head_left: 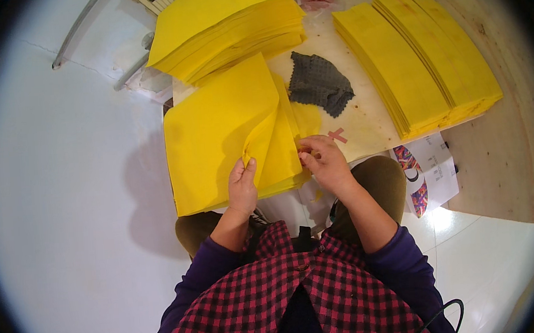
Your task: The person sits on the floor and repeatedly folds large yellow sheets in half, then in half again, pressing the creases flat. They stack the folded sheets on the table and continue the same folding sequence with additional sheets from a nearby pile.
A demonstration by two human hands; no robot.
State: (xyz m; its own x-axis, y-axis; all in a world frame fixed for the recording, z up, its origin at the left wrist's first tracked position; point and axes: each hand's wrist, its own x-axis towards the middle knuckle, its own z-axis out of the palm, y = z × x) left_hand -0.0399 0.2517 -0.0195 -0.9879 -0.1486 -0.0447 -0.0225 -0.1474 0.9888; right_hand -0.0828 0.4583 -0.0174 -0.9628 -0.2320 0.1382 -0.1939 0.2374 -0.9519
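A stack of wide yellow sheets (200, 143) lies in front of me at the table's near left corner. My left hand (242, 187) pinches the lifted edge of the top yellow sheet, thumb up, so the sheet curls back over itself. At the stack's right edge is my right hand (324, 161), its fingers curled together. A small reddish bit shows at those fingertips, too small to name. Just beyond that hand, a dark grey cloth with zigzag edges (320, 83) lies crumpled on the table.
A taller pile of yellow sheets (226, 27) stands behind. Narrow folded yellow stacks (421, 63) sit at the right, beside a wooden panel (495, 150). Red tape (338, 135) marks the pale tabletop (363, 119). A clear plastic bag (317, 1) lies at the back.
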